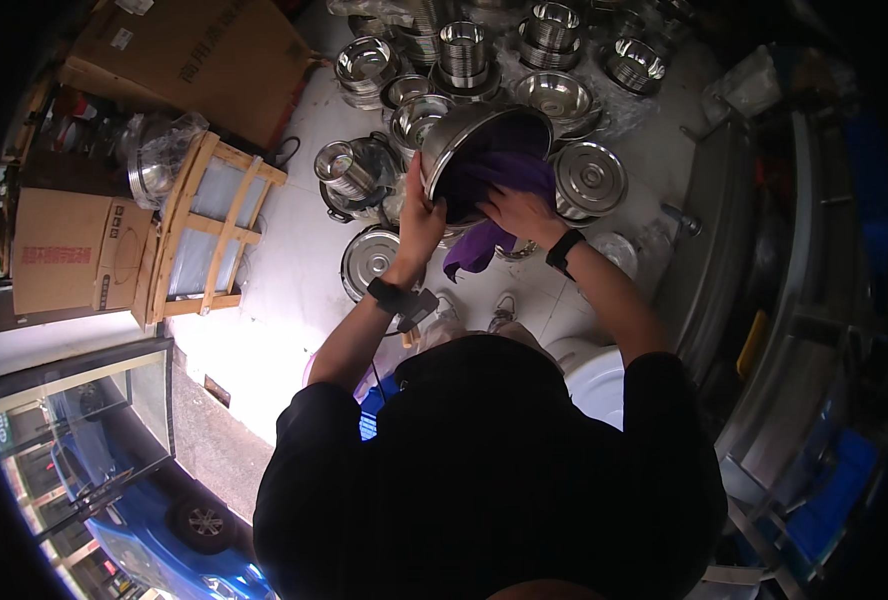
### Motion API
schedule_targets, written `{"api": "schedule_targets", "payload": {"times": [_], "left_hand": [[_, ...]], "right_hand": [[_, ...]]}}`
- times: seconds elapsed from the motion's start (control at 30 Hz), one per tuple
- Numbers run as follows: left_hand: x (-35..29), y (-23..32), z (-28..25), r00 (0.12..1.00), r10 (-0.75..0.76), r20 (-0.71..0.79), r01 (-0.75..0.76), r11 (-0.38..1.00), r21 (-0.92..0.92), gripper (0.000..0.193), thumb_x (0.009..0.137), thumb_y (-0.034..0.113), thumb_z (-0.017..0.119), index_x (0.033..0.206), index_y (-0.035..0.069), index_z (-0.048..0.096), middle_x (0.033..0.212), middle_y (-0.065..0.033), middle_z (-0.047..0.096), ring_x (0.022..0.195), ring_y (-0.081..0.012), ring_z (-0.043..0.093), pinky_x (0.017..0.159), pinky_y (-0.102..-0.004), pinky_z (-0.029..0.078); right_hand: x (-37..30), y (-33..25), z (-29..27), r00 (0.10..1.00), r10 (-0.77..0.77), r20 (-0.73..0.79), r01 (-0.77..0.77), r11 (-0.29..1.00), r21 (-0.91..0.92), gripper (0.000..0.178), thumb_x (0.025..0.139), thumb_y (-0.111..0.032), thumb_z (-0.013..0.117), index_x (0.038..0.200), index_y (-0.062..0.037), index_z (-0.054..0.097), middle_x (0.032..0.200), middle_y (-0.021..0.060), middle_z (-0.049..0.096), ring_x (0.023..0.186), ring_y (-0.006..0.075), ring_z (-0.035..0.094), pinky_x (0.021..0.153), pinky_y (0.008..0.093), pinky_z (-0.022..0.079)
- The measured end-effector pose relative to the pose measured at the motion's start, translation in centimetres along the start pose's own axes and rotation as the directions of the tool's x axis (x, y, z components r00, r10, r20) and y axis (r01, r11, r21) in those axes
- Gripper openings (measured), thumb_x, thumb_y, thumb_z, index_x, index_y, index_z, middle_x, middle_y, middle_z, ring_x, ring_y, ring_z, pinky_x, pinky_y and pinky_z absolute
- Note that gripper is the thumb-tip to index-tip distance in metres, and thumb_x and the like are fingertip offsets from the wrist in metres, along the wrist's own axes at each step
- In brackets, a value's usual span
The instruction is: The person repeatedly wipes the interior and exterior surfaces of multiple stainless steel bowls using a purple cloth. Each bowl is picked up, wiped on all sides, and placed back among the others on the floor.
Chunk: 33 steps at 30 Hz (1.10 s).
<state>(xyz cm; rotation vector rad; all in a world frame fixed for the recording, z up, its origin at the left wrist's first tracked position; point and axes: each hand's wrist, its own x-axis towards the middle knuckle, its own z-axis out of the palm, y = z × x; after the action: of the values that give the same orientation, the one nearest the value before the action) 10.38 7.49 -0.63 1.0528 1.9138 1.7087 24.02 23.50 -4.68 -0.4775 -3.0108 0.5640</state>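
A large stainless steel bowl (469, 125) is held up, tilted with its opening toward me. My left hand (422, 220) is closed on the left side of its rim. Inside the bowl, my right hand (522, 214) presses a purple cloth (509, 172) against the wall; its fingers are partly hidden in the folds. One end of the cloth hangs below the rim. Just right of the bowl lies a round steel lid (591, 178), and another lid (371, 262) is on the floor below my left hand.
Stacks of steel bowls (367, 65) and steel pots (462, 50) crowd the floor ahead. At left stand a wood-framed crate (214, 225) and cardboard boxes (59, 250). A white tub (599, 385) is close by my right side, and a metal counter (699, 230) runs along the right.
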Motion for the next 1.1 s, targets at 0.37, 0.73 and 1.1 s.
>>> {"api": "schedule_targets", "payload": {"times": [0.37, 0.73, 1.1], "left_hand": [[-0.5, 0.7, 0.5, 0.991, -0.131, 0.003, 0.130, 0.976, -0.177, 0.080, 0.089, -0.006, 0.056, 0.155, 0.012, 0.016, 0.147, -0.0162, 0.043, 0.128, -0.0221, 0.048, 0.106, -0.0292, 0.036], [-0.6, 1.0, 0.6, 0.996, -0.055, 0.072, 0.063, 0.991, -0.115, 0.076, 0.092, -0.001, 0.058, 0.155, 0.005, 0.015, 0.148, -0.0120, 0.041, 0.131, -0.0180, 0.043, 0.109, -0.0277, 0.031], [-0.9, 2.1, -0.2, 0.989, -0.125, 0.085, 0.139, 0.974, -0.180, 0.079, 0.091, -0.004, 0.056, 0.156, 0.009, 0.013, 0.147, -0.0111, 0.041, 0.127, -0.0163, 0.046, 0.105, -0.0277, 0.037]], "right_hand": [[-1.5, -4.7, 3.0, 0.942, -0.164, -0.294, 0.248, 0.929, 0.276, 0.040, 0.097, -0.035, 0.050, 0.113, -0.0009, 0.061, 0.112, 0.0187, 0.063, 0.088, 0.0370, 0.066, 0.073, 0.0443, 0.055], [-0.7, -0.1, 2.7, 0.955, -0.174, -0.239, 0.131, 0.974, -0.186, 0.033, 0.093, -0.028, 0.053, 0.117, -0.0070, 0.063, 0.122, 0.0115, 0.063, 0.112, 0.0288, 0.060, 0.090, 0.0421, 0.050], [-0.3, 1.3, 0.0, 0.971, -0.042, -0.237, 0.018, 0.995, -0.102, 0.037, 0.094, -0.033, 0.052, 0.121, -0.0107, 0.062, 0.119, 0.0123, 0.063, 0.093, 0.0336, 0.066, 0.078, 0.0435, 0.055]]}}
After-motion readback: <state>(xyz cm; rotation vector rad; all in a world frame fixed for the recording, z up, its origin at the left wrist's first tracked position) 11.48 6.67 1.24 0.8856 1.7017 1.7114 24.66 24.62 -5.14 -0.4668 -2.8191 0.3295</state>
